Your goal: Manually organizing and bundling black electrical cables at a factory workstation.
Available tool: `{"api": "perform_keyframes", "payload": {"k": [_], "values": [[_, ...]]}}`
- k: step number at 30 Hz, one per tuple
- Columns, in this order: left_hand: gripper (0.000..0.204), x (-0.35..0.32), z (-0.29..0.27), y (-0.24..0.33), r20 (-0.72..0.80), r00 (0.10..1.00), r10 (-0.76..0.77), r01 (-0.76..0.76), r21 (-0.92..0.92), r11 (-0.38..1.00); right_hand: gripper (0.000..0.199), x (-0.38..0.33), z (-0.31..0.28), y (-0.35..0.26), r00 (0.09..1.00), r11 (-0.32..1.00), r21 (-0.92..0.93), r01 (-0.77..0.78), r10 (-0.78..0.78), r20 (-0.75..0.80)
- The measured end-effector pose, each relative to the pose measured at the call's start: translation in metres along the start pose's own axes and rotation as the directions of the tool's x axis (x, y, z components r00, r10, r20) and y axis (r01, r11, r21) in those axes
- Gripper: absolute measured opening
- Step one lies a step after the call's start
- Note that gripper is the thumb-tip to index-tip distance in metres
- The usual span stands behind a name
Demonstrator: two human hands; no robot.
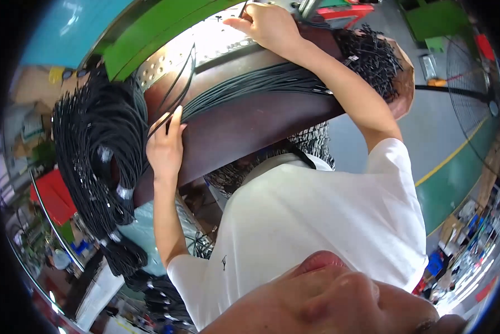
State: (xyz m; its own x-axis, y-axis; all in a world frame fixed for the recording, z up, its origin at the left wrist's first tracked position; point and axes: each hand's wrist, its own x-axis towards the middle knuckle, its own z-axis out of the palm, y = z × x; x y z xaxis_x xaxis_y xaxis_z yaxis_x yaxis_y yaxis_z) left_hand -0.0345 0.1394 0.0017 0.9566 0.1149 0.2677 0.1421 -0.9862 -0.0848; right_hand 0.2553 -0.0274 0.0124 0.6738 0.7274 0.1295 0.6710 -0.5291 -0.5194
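Both my hands work black cables: my left hand (165, 146) pinches a cable loop (179, 86) on the brown surface (244, 125); my right hand (266, 25) pinches one cable end (243, 8).

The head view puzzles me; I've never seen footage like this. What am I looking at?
A wide fisheye camera worn on a person's head looks down at their own bare hands, so straight edges bend. A dark brown wooden board carries a bundle of thin black cables, with more hanging in a black cable mass at the left. The left hand rests on the board's edge, pinching a black cable loop. The right hand pinches a thin dark wire end by the perforated metal plate.
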Motion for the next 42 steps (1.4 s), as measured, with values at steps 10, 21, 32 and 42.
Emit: {"api": "perform_keyframes", "payload": {"k": [10,21,32,42], "values": [[0.022,0.034,-0.043,-0.002,0.439,0.891,-0.116,0.373,-0.565,0.736,0.038,-0.208,-0.104,0.191,0.766,0.622,-0.448,-0.642,0.494,-0.412],[0.027,0.141,-0.038,0.052,0.419,0.863,0.283,-0.025,-0.523,0.852,0.037,-0.198,-0.030,0.109,0.803,0.882,0.249,-0.399,0.468,-0.369],[0.029,0.192,-0.003,0.133,0.588,0.591,0.553,0.633,-0.762,0.134,0.017,-0.174,-0.034,0.001,0.988,0.922,0.360,0.144,-0.155,0.004],[0.028,0.082,-0.046,0.147,0.577,0.812,0.090,0.546,-0.695,-0.468,0.011,-0.089,-0.015,0.009,0.945,0.856,0.472,0.211,-0.055,-0.323]]}}
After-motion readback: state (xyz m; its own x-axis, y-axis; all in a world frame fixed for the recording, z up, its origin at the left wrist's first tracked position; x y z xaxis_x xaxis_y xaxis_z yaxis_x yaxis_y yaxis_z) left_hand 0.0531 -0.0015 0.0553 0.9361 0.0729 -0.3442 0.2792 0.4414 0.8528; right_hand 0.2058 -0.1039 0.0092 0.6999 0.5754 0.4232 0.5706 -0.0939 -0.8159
